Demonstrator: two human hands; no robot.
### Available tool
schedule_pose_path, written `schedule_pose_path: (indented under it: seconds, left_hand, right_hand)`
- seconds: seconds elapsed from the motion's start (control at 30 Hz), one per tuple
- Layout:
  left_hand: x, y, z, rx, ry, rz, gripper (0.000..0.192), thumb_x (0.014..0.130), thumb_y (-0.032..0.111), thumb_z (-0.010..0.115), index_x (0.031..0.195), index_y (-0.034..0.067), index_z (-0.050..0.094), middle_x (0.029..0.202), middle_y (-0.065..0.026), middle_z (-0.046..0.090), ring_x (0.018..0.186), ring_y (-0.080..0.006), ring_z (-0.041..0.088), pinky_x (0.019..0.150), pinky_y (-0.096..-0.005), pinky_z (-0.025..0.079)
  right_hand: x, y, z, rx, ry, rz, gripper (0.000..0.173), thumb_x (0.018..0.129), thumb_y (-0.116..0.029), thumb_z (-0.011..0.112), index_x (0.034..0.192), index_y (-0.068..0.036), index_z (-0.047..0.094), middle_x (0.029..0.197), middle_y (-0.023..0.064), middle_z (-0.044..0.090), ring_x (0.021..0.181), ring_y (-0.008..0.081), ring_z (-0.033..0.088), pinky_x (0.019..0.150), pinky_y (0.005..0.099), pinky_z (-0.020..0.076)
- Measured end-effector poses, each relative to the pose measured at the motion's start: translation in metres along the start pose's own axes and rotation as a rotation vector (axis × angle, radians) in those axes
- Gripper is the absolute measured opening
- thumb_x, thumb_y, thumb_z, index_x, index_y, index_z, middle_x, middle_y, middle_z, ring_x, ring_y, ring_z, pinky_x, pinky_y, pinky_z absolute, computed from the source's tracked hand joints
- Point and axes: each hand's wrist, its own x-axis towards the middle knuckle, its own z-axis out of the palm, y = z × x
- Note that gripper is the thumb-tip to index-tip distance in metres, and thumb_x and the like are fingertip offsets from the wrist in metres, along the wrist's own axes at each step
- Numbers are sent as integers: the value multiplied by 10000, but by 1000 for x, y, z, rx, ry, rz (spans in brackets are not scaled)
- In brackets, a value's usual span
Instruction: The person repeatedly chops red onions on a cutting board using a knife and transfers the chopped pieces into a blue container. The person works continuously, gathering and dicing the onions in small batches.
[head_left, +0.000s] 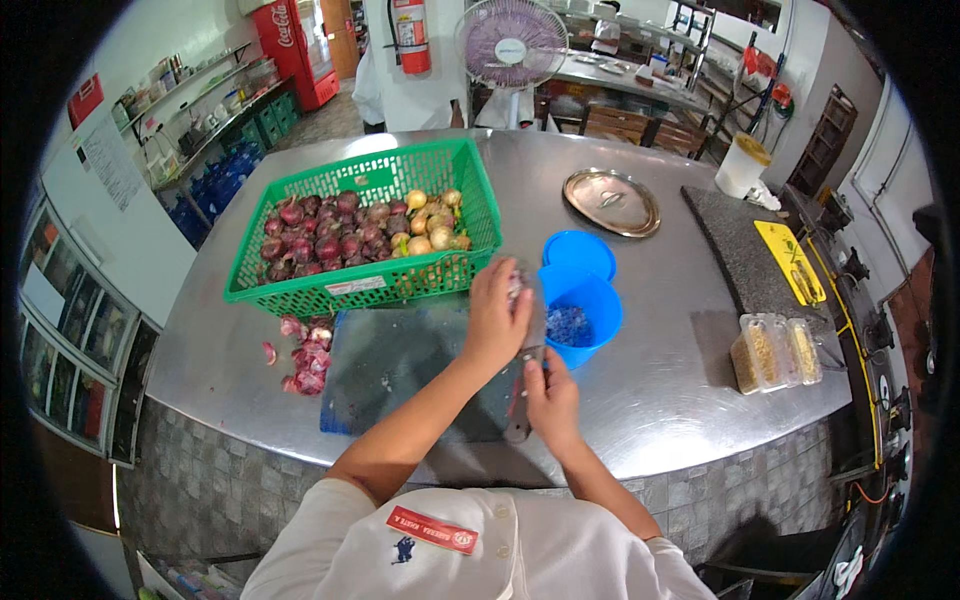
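Note:
My right hand (553, 401) grips the handle of a kitchen knife (535, 326), its broad blade pointing away from me. My left hand (496, 315) is cupped against the blade, with chopped onion (515, 285) partly showing between fingers and steel. Both hands are over the right side of a dark cutting board (412, 375), which bears a few small scraps. Just right of the blade stands a blue plastic tub (600, 319) with chopped onion (568, 325) inside. Behind the tub lies its round blue lid (581, 253). Onion skins (309, 364) are piled left of the board.
A green plastic crate (360, 283) of red onions (326, 232) and yellow onions (431, 229) stands behind the board on the steel table (660, 420). To the right are a metal lid (611, 201), clear containers (772, 352) and a yellow board (791, 262). A fan (511, 49) stands beyond.

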Motion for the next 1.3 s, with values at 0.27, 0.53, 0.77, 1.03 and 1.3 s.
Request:
schedule_pose_path:
  seconds: [0.27, 0.53, 0.77, 1.03, 1.3]
  left_hand:
    - [26, 22, 122, -253, -51, -52, 456, 852, 177, 590, 1226, -37, 443, 1146, -235, 520, 1078, -387, 469, 937, -442, 370]
    - [17, 2, 149, -64, -124, -121, 478, 850, 203, 600, 1202, -81, 445, 1132, -245, 534, 1066, -391, 478, 932, -445, 383]
    - [25, -8, 135, 182, -260, -116, 422, 822, 144, 610, 1187, -4, 458, 1097, -226, 548, 1035, -386, 507, 894, -460, 409]
    - [35, -13, 116, -77, -168, -68, 207, 785, 114, 628, 963, 15, 592, 933, -151, 611, 912, -350, 565, 778, -437, 462]
    - [17, -7, 106, 400, -513, -68, 209, 785, 250, 658, 739, 47, 637, 900, -131, 607, 878, -319, 551, 753, -419, 443]
  right_hand:
    - [32, 5, -87, -117, 164, 116, 192, 909, -157, 528, 885, 33, 553, 560, 96, 571, 468, 179, 587, 435, 320, 437]
    - [21, 14, -106, -94, 190, 247, 243, 905, -151, 538, 969, 83, 546, 586, 98, 558, 423, 177, 549, 376, 317, 459]
    - [16, 0, -112, -68, 179, 273, 289, 875, -150, 570, 997, 111, 571, 621, 122, 616, 540, 167, 615, 478, 288, 456]
    - [15, -5, -110, -491, 316, 87, 292, 825, -143, 610, 1023, 69, 581, 632, 190, 612, 546, 284, 622, 516, 353, 462]
    - [17, -16, -110, -564, 384, -116, 298, 817, -140, 619, 1034, 58, 575, 655, 213, 607, 600, 355, 623, 534, 390, 474]
